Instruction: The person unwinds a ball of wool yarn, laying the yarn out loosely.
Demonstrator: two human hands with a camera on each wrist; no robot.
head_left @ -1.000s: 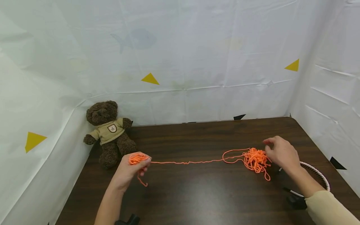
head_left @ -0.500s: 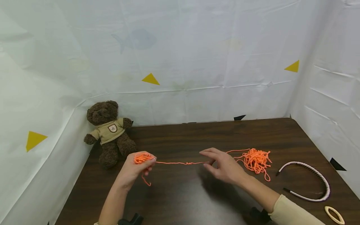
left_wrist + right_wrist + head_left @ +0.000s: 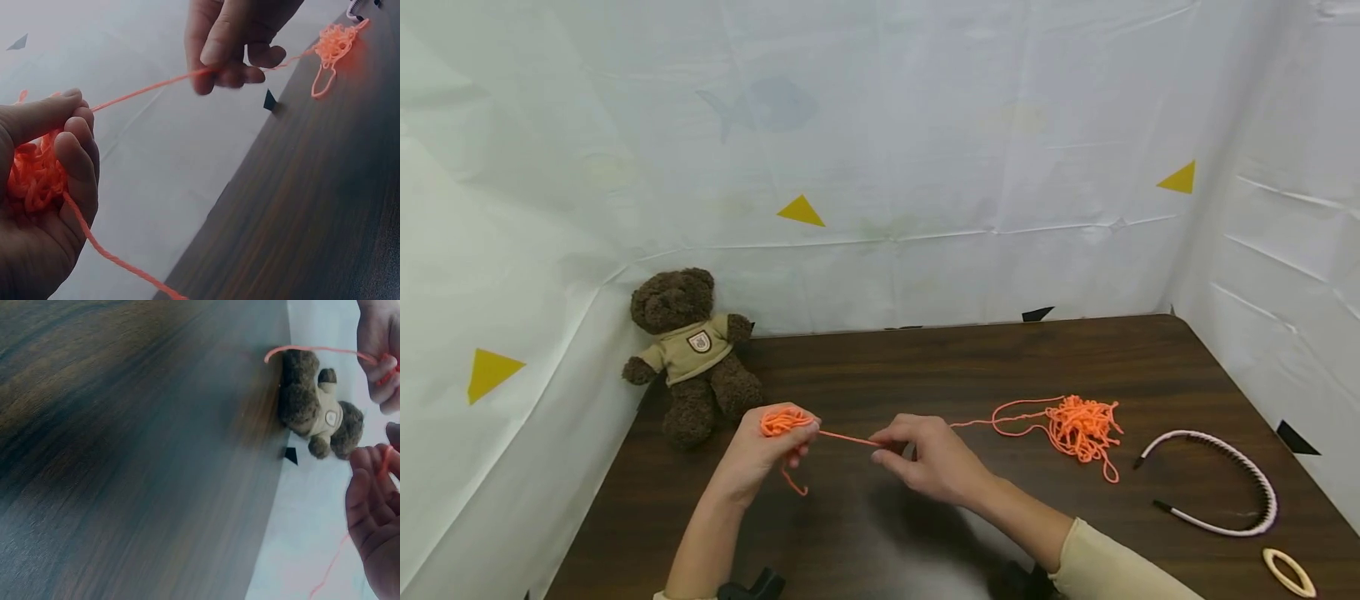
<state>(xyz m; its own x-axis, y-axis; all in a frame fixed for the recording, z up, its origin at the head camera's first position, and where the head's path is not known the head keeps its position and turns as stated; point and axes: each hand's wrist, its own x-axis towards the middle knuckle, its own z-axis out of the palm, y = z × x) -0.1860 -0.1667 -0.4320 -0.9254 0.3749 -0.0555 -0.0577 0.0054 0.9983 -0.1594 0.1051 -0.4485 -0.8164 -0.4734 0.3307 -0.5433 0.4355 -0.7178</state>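
The left hand (image 3: pixel 758 454), in the lower middle-left of the head view, has its fingers (image 3: pixel 76 164) curled around a small wound bundle of orange yarn (image 3: pixel 781 421), and a short loose tail hangs down below the palm. The right hand (image 3: pixel 928 460), just to the right of it, pinches the orange strand (image 3: pixel 848 437) between thumb and fingers, so both hands are closed on yarn. From the pinch the strand runs on to the right to the loose tangle of yarn (image 3: pixel 1078 427), which lies on the dark wooden counter (image 3: pixel 925 367) in the right middle of the frame. The risk, as I judge it, is in that tangle: if the right hand pulls while a loop is caught, the heap can tighten into a knot or slide over the counter. It could then reach the white headband (image 3: pixel 1232 483), which lies near it at the lower right. The bundle in the left hand could also loosen if the curled fingers relax. In the right wrist view the strand is only a thin blurred line at the right edge, beside the teddy bear (image 3: pixel 315 412), and the hands are cut off by the frame. In the left wrist view the inside of the bundle is hidden by the fingers, and I cannot tell how many turns it has. An oval ring (image 3: pixel 1290 572) at the bottom right corner is too small to identify.
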